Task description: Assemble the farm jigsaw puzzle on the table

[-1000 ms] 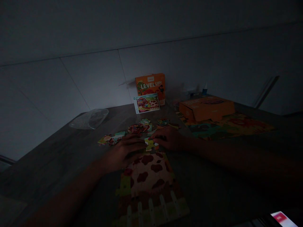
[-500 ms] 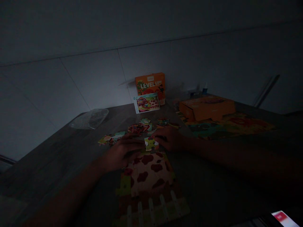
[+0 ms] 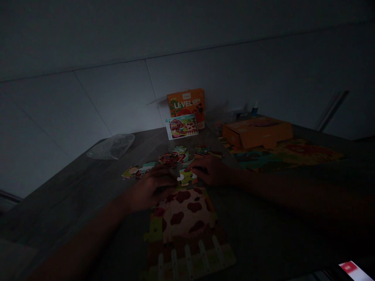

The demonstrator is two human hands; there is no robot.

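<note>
The scene is very dark. A partly joined jigsaw (image 3: 184, 222) with cow spots and a white fence lies on the grey table (image 3: 263, 226) in front of me. At its far edge sits a green and white puzzle piece (image 3: 186, 177). My right hand (image 3: 209, 170) pinches this piece from the right, fingers closed on it. My left hand (image 3: 150, 186) rests on the table just left of the piece, fingers curled, touching the jigsaw's upper left corner. Loose pieces (image 3: 172, 158) lie scattered beyond both hands.
An orange puzzle box (image 3: 186, 103) stands at the wall with a picture card (image 3: 181, 126) leaning on it. A flat orange box (image 3: 258, 132) lies on another finished puzzle (image 3: 293, 154) at right. A clear plastic bag (image 3: 111, 146) lies at left. A lit phone (image 3: 353, 270) shows at bottom right.
The green piece has shifted slightly up and turned between my hands. Both hands stay in nearly the same place.
</note>
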